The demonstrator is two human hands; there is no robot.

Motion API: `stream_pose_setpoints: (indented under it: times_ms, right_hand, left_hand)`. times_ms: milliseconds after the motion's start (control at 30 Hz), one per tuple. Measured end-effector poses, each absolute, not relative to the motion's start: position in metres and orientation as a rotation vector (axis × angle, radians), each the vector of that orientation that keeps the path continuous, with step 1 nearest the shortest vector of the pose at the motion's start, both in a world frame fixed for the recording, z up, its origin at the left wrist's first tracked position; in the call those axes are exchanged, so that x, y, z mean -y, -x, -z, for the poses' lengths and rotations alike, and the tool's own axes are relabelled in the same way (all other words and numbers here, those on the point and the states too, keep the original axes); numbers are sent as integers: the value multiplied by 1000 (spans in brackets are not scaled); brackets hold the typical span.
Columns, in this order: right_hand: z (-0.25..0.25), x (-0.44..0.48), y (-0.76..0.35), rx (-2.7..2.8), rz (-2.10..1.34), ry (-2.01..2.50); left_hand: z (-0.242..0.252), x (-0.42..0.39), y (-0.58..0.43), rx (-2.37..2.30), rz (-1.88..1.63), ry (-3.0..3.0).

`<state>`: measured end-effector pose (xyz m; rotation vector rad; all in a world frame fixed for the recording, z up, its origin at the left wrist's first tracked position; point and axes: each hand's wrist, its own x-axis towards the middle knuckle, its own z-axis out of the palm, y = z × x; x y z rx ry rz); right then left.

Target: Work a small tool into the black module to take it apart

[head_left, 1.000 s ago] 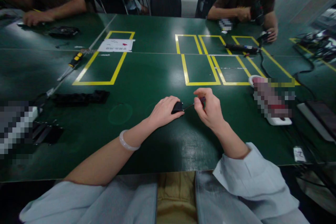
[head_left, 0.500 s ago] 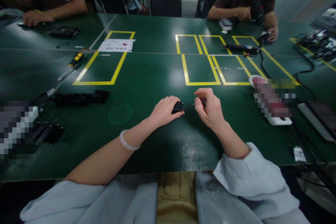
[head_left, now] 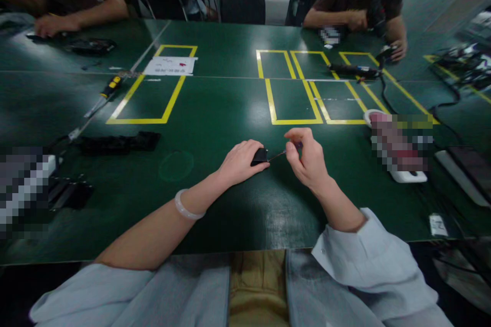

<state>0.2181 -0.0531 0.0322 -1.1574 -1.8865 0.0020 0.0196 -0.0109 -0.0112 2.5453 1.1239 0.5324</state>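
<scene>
A small black block-like part (head_left: pixel 260 157) rests on the green table under my left hand (head_left: pixel 244 161). My left fingers and thumb are closed around it, and its right end shows between them. My right hand (head_left: pixel 306 156) is closed on a screwdriver (head_left: pixel 276 156) with a thin metal shaft. The shaft points left, and its tip meets the right end of the black part. Most of the screwdriver's handle is hidden in my fingers.
Yellow tape rectangles (head_left: pixel 295 122) mark the green table (head_left: pixel 222 102). At left lie a long black part (head_left: pixel 118 143) and a yellow-black screwdriver (head_left: pixel 111 87). A white-edged pink object (head_left: pixel 399 145) and cables lie at right. Two people work across the table.
</scene>
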Motion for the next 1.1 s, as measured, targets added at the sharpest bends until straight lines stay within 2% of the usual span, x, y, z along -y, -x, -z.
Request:
stream_pose_setpoints:
  times_ms: [1100]
  right_hand:
    - [-33, 52, -220, 1888, 0, 1186]
  left_hand:
    - [11, 10, -20, -1131, -525, -2563]
